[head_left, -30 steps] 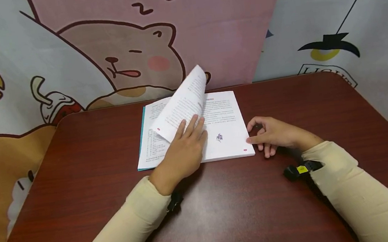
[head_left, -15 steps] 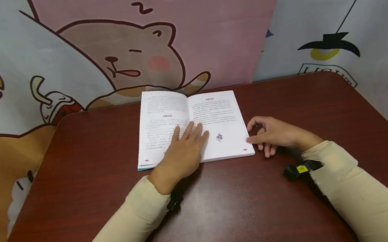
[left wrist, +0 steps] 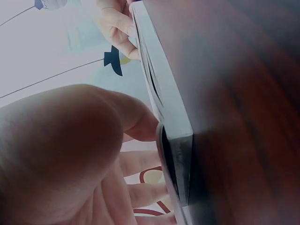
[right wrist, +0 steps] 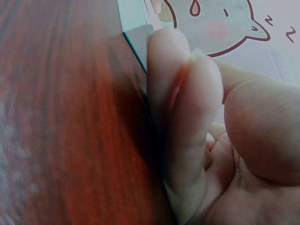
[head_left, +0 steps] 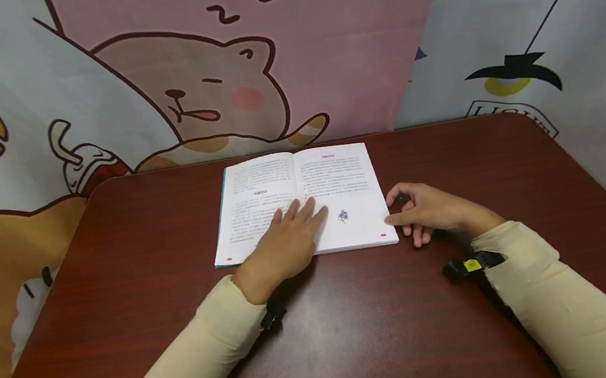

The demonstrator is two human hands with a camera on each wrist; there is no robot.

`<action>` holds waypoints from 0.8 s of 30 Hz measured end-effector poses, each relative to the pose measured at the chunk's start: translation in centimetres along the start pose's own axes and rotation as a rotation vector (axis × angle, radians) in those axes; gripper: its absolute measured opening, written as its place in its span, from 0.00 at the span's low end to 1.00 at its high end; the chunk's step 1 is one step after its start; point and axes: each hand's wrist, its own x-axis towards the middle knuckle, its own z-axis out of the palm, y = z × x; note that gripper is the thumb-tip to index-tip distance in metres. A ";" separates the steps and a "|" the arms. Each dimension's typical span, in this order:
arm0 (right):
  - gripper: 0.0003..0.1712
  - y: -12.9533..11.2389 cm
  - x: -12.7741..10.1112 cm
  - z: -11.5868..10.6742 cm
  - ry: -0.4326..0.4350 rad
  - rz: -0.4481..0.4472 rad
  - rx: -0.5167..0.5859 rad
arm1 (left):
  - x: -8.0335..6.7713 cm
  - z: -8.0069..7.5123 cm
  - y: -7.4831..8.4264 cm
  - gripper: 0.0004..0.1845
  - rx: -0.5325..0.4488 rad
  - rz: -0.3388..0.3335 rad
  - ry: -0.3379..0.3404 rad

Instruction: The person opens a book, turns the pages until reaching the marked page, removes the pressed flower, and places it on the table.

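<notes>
An open book [head_left: 334, 173] lies flat on the table, with printed text on both pages and a small purple flower picture on the right page. My left hand [head_left: 286, 240] rests across its lower middle, fingers straight and spread over the pages near the fold. In the left wrist view the book's thick lower edge [left wrist: 164, 93] runs beside my thumb. At the book's right edge is my right hand [head_left: 424, 210], loosely curled, its thumb tip touching the page margin and its index fingertip beside the edge. The teal cover [right wrist: 136, 49] shows in the right wrist view.
The dark reddish-brown table [head_left: 351, 332] has rounded far corners. Behind it hangs a cloth backdrop [head_left: 343, 43] with cartoon animals. A dark wrist device [head_left: 458, 268] with a yellow label sits under the right wrist, and another [head_left: 273, 314] under the left.
The raised leaf has dropped onto the left side and now lies flat, showing a full text page. Both hands have stayed nearly in place.
</notes>
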 end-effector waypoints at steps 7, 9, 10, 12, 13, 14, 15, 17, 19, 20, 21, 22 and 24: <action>0.32 0.1 0.0 0.1 -0.002 0.001 0.005 | 0.0 0.1 0.0 0.30 0.002 -0.002 0.009; 0.31 0.0 0.0 0.1 -0.002 0.001 0.005 | 0.0 0.2 0.0 0.30 0.009 0.002 0.014; 0.31 0.0 -0.1 0.1 -0.002 -0.002 0.005 | 0.0 0.1 0.0 0.29 0.013 0.005 0.015; 0.31 -0.1 -0.1 0.1 -0.001 -0.007 0.002 | 0.0 0.1 0.0 0.28 0.014 0.005 0.012; 0.31 -0.1 -0.1 0.1 -0.002 -0.008 0.003 | 0.0 0.1 0.0 0.28 0.011 0.004 0.008; 0.31 -0.1 -0.1 0.1 -0.002 -0.008 0.002 | 0.0 0.1 0.0 0.28 0.010 0.003 0.003; 0.31 -0.2 -0.1 0.1 -0.002 -0.006 0.002 | 0.0 0.0 0.1 0.29 0.004 0.001 -0.004; 0.31 -0.2 -0.1 0.0 -0.001 -0.007 0.001 | 0.0 0.0 0.1 0.32 -0.005 -0.002 -0.019; 0.31 -0.2 -0.2 0.0 -0.001 -0.007 0.002 | 0.0 -0.1 0.1 0.35 -0.014 0.002 -0.035; 0.31 -0.3 -0.2 0.0 0.000 -0.006 0.000 | 0.0 -0.1 0.1 0.37 -0.017 0.009 -0.043; 0.31 -0.3 -0.2 0.0 -0.001 -0.003 0.001 | -0.1 -0.2 0.1 0.38 -0.025 0.017 -0.049; 0.31 -0.3 -0.2 0.0 -0.002 -0.003 0.001 | -0.1 -0.2 0.2 0.40 -0.028 0.027 -0.055; 0.31 -0.4 -0.2 0.1 -0.001 -0.002 0.000 | -0.1 -0.2 0.1 0.41 -0.033 0.041 -0.062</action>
